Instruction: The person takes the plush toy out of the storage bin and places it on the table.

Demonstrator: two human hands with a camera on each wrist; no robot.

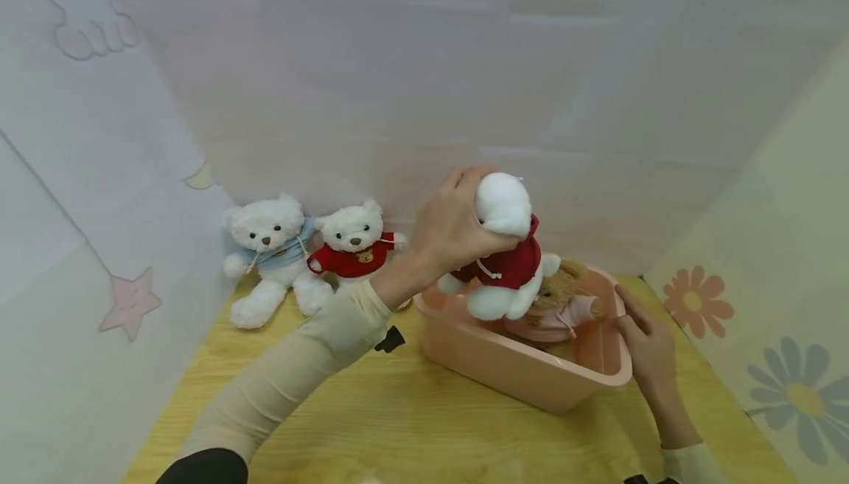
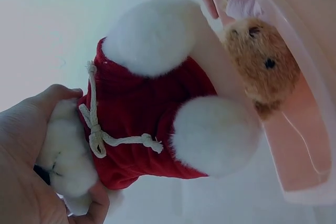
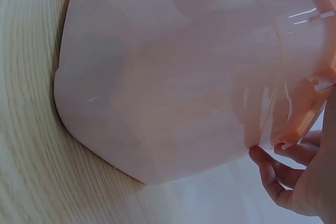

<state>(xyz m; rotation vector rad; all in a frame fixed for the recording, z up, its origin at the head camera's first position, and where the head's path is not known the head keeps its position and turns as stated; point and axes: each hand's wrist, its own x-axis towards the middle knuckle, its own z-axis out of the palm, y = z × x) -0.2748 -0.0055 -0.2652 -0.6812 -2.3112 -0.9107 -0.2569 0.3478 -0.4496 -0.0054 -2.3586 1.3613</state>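
Observation:
My left hand (image 1: pixel 451 230) grips a white plush toy (image 1: pixel 516 267) by its head and holds it over the near-left part of a pink plastic bin (image 1: pixel 504 366). The toy wears a dark red hoodie with a white drawstring; its face is mostly hidden. In the left wrist view its round white feet point toward the bin. On the bin's right end, my right hand (image 1: pixel 653 355) holds the rim, fingers curled at the edge in the right wrist view. Inside the bin lies a brown teddy bear (image 1: pixel 560 285) in a pale pink top.
Against the back wall at left sit two white teddy bears, one in a light blue hoodie (image 1: pixel 281 254), the other in a red sweater (image 1: pixel 351 261). All stand on a wood-grain table (image 1: pixel 371 418) with walls at the left, back and right.

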